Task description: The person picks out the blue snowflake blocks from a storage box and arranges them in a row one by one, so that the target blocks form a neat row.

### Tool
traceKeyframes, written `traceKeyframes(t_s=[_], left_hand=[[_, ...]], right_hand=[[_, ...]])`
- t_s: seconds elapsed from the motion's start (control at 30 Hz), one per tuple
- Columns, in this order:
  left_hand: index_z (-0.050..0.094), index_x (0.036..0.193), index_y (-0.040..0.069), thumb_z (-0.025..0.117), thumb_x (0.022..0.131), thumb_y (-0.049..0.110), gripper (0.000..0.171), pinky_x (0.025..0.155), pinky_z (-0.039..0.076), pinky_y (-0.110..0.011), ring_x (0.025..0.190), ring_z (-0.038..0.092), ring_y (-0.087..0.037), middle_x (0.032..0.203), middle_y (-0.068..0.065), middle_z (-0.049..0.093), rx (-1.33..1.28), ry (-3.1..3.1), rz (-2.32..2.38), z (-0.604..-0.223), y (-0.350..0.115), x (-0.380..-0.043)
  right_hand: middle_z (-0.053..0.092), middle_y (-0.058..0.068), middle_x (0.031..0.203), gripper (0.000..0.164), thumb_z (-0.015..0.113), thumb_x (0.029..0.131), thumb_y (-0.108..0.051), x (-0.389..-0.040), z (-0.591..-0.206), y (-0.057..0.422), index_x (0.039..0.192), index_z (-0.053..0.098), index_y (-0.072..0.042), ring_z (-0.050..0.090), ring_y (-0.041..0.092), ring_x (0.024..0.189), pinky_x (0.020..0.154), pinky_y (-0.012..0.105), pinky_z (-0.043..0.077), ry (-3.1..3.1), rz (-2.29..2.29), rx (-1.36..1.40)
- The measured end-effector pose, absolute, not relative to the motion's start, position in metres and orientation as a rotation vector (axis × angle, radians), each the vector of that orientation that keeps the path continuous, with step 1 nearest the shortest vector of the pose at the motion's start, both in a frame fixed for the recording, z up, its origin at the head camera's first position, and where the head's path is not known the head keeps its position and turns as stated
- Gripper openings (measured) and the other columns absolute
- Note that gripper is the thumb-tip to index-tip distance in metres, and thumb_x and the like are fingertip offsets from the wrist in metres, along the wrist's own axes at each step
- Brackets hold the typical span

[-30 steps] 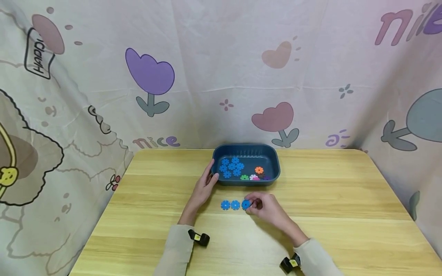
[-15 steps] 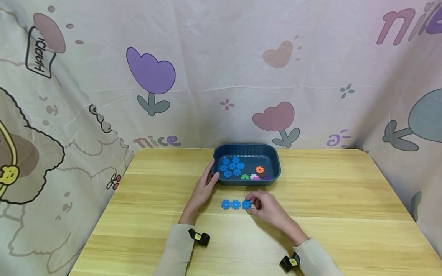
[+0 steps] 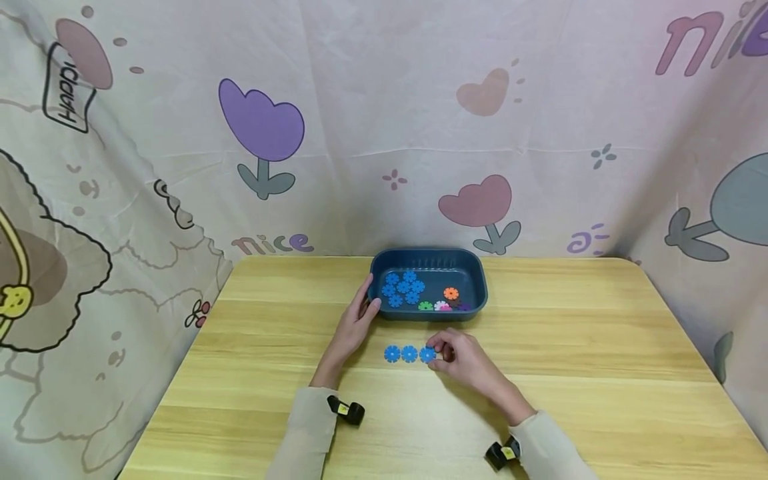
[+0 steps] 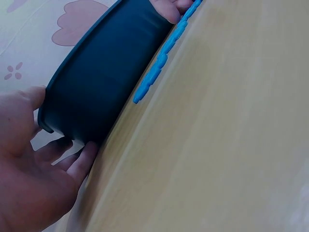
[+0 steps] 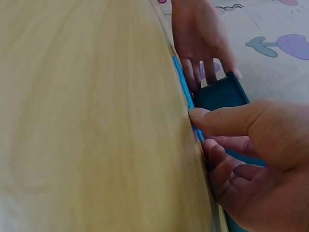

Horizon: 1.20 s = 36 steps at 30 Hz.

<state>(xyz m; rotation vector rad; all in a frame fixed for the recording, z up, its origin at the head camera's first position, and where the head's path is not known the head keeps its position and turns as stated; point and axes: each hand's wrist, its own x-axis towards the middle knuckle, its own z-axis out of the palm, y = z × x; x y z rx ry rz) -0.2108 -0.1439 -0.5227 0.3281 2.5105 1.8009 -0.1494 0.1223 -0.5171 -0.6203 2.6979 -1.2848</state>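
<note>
Three blue notched discs lie in a row on the table: a left disc (image 3: 392, 354), a middle disc (image 3: 409, 354) and a right disc (image 3: 427, 355). My right hand (image 3: 461, 352) pinches the right disc at its edge between thumb and fingers. Seen edge-on in the left wrist view, the row of blue discs (image 4: 158, 68) lies flat. My left hand (image 3: 355, 327) grips the near left corner of a dark blue tray (image 3: 429, 316), with its thumb (image 4: 35, 96) at the rim and other fingertips low against the wall.
Inside the tray are several blue discs (image 3: 403, 287) on the left, an orange disc (image 3: 451, 293) and a few green, white, pink and dark discs near the front. Behind the wooden table (image 3: 540, 300) hangs a printed cloth (image 3: 372, 100).
The right disc now lies flatter and a touch closer to the middle one, still pinched by my right hand. My left hand stays at the tray.
</note>
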Motion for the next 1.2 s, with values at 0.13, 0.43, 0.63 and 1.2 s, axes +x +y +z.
traceKeyframes(t_s=[0.13, 0.43, 0.63, 1.2], left_hand=[[0.022, 0.166, 0.028, 0.046, 0.11, 0.04, 0.062, 0.128, 0.027, -0.045, 0.16, 0.023, -0.028, 0.174, 0.0, 0.019, 0.335, 2.532, 1.802, -0.521, -0.145, -0.212], [0.023, 0.166, 0.026, 0.047, 0.111, 0.037, 0.061, 0.128, 0.028, -0.046, 0.16, 0.024, -0.029, 0.174, -0.002, 0.02, 0.335, 2.524, 1.809, -0.519, -0.144, -0.212], [0.024, 0.166, 0.025, 0.048, 0.11, 0.035, 0.061, 0.128, 0.028, -0.047, 0.16, 0.024, -0.03, 0.174, -0.002, 0.021, 0.322, 2.517, 1.805, -0.514, -0.141, -0.209], [0.022, 0.165, 0.012, 0.047, 0.111, 0.023, 0.061, 0.129, 0.026, -0.051, 0.16, 0.021, -0.035, 0.174, -0.012, 0.018, 0.321, 2.48, 1.804, -0.486, -0.139, -0.193]], right_hand=[[0.064, 0.003, 0.09, 0.025, 0.083, 0.083, -0.003, -0.151, -0.516, 0.121, 0.105, 0.074, -0.004, 0.053, 0.007, 0.075, 0.063, 0.017, 0.05, 2.698, -1.28, -0.605], [0.067, 0.002, 0.091, 0.025, 0.081, 0.086, -0.005, -0.153, -0.513, 0.125, 0.109, 0.073, -0.005, 0.056, 0.008, 0.076, 0.064, 0.018, 0.053, 2.611, -1.382, -0.554], [0.071, 0.004, 0.093, 0.021, 0.078, 0.089, -0.004, -0.153, -0.503, 0.131, 0.109, 0.073, -0.004, 0.063, 0.01, 0.079, 0.068, 0.019, 0.058, 2.567, -1.485, -0.603], [0.073, 0.007, 0.094, 0.014, 0.074, 0.095, -0.01, -0.193, -0.464, 0.131, 0.11, 0.073, -0.009, 0.067, 0.016, 0.082, 0.071, 0.021, 0.06, 2.687, -1.67, -0.677]])
